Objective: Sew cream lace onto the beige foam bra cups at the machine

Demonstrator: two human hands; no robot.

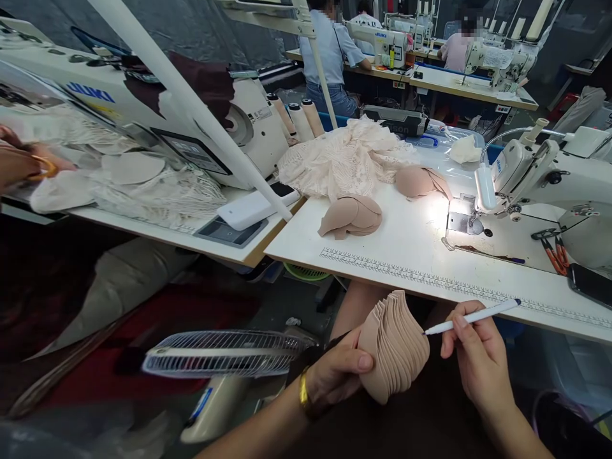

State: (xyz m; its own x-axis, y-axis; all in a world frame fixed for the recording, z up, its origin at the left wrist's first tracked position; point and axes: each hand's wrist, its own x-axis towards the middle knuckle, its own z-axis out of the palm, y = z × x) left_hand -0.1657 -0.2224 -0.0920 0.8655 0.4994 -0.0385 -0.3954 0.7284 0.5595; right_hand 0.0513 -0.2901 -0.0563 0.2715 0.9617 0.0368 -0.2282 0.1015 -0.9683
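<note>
My left hand [342,366] is closed around a fanned stack of beige bra cups [394,347], held over my lap below the table edge. A gold band circles that wrist. Between the fingers of my right hand [478,354] is a white marker pen [473,317], its tip at the right edge of the stack; whether it touches I cannot tell. On the white sewing table lie two more piles of beige cups, a nearer pile [354,217] and a farther pile [421,182] close to the needle area.
A lit sewing machine [526,172] stands at right, with orange-handled snips [552,252] and a black phone [593,284]. Cream lace [344,159] lies behind. A wire-caged fan [224,354] is at lower left. A co-worker's hand [43,159] is at far left; others sit behind.
</note>
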